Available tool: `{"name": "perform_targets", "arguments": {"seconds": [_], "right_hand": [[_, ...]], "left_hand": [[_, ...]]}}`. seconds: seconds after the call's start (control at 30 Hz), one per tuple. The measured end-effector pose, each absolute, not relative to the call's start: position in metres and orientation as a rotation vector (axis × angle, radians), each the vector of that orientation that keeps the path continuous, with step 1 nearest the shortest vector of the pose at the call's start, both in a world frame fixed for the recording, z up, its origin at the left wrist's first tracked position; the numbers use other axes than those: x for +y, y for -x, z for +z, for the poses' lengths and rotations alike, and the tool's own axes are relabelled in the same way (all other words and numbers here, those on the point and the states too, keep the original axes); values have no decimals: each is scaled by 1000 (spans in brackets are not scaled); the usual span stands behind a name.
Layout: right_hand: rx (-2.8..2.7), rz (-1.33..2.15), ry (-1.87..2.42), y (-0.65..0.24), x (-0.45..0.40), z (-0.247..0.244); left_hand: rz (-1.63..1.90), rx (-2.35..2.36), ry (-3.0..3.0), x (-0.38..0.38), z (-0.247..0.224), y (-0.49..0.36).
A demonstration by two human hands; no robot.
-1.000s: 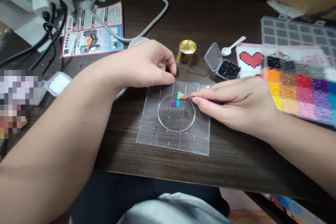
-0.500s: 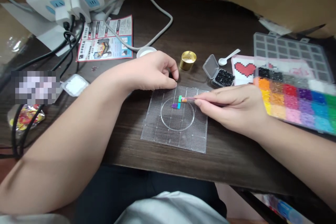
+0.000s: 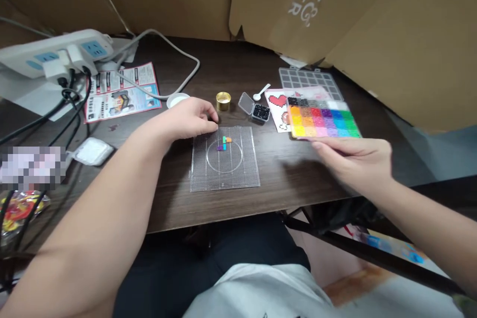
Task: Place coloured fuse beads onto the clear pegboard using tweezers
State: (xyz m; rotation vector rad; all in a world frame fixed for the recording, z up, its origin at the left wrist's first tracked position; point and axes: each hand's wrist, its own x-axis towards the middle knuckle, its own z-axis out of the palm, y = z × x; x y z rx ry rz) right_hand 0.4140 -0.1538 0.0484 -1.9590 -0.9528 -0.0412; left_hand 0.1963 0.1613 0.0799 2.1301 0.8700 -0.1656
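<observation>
My right hand (image 3: 359, 159) is closed on thin tweezers (image 3: 303, 138), whose tip is at the front left edge of a bead box (image 3: 324, 121) with many coloured compartments. A clear square pegboard (image 3: 249, 169) lies on the table, marked with a pale circle. Small purple, blue, green and orange beads (image 3: 224, 144) form a cluster in the circle's upper part. At the board's top left edge rests my left hand (image 3: 196, 117), loosely curled, thumb and forefinger apart and nothing seen between them.
Behind the board stand a gold cup (image 3: 223, 102), an open case of black beads (image 3: 261, 113), a white spoon (image 3: 262, 92) and a white dish (image 3: 177, 99). A pattern sheet (image 3: 276, 109) lies partly under the bead box. Cables and a power strip (image 3: 55, 54) occupy the left.
My right hand has moved with the tweezers from the bead cluster rightward to the bead box. An orange bead piece shows beside the green one. The view has swung to the right.
</observation>
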Motion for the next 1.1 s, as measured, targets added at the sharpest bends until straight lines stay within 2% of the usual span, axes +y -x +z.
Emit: {"name": "perform_targets", "arguments": {"seconds": [0.1, 0.37, 0.87, 1.1], "right_hand": [[-691, -132, 2051, -433, -177, 45], [-474, -98, 2074, -460, -189, 32], [-524, -58, 2118, -456, -196, 40], [-690, -198, 2148, -458, -196, 31]], "left_hand": [[-159, 863, -2117, 163, 76, -196], [-166, 874, -2064, 165, 71, -193], [-157, 872, -2114, 159, 80, -193], [-148, 883, -2123, 155, 83, -194]]}}
